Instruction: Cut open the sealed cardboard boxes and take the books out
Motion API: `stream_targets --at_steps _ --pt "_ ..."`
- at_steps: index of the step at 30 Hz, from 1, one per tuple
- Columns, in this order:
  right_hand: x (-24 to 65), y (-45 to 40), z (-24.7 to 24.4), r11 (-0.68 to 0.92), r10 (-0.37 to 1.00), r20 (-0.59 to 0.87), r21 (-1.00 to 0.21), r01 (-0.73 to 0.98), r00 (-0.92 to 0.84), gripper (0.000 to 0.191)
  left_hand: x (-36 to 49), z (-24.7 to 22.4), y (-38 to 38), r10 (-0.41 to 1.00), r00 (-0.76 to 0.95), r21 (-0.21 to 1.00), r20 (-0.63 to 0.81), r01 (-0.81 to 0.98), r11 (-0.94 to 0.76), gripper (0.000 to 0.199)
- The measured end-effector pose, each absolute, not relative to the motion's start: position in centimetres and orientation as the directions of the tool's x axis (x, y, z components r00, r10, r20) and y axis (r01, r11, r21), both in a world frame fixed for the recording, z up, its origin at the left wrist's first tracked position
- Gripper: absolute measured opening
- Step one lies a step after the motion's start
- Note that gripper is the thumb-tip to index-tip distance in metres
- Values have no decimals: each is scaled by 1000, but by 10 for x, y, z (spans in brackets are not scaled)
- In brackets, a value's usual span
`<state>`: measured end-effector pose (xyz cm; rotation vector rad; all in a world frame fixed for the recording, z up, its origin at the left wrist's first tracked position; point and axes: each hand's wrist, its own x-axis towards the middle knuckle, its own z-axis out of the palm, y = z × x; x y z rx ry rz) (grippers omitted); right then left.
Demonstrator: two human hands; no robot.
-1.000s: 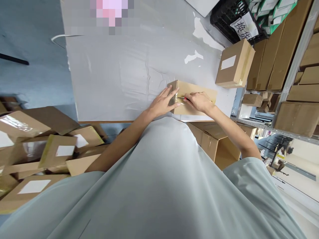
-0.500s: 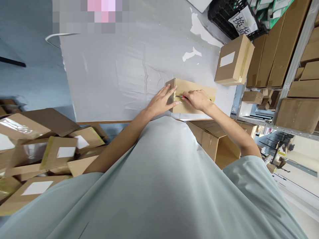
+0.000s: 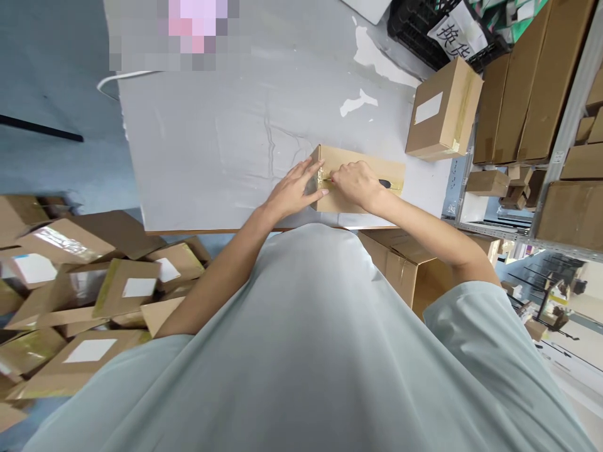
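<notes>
A closed brown cardboard box [image 3: 369, 164] with tape along its top lies near the front edge of the grey table [image 3: 198, 144]. Against its left end rests my left hand [image 3: 294, 188], fingers spread and holding nothing. My right hand [image 3: 357, 184] is closed around a small cutter over the taped seam; the dark end of the cutter [image 3: 385, 183] shows behind the hand, and a bit of red shows by the fingers. The blade tip is mostly hidden at the tape near the box's left end.
Another taped box [image 3: 428, 108] stands at the table's right, beside a black crate [image 3: 419, 31]. Metal shelving with boxes [image 3: 570, 216] is farther right. Many cartons [image 3: 127, 285] are piled at the lower left; an open carton [image 3: 393, 263] sits below the table edge.
My right hand has moved left along the box top with the cutter, closer to my left hand. The dark end of the cutter now shows more. The view has shifted slightly.
</notes>
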<state>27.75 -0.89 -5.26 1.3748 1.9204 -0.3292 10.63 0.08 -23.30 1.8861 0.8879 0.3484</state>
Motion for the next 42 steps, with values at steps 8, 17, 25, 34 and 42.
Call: stream_targets --at_steps 8,17,25,34,42 --pt "365 -31 -56 333 701 -713 302 893 -20 46 110 -228 -4 757 639 840 -132 478 -256 89" --pt "468 -63 -57 276 716 -692 163 947 -89 50 149 -199 -30 912 374 776 -170 621 -110 86" --pt "501 -65 -99 197 794 -587 -2 980 -161 45 236 -200 -59 991 81 669 -109 744 13 95" --pt "555 -85 -105 192 804 -570 -20 981 -169 43 236 -196 -64 991 84 649 -101 761 1 98" --pt "593 -95 -110 101 858 -508 28 995 -72 48 228 -200 -60 991 87 673 -101 740 4 101"
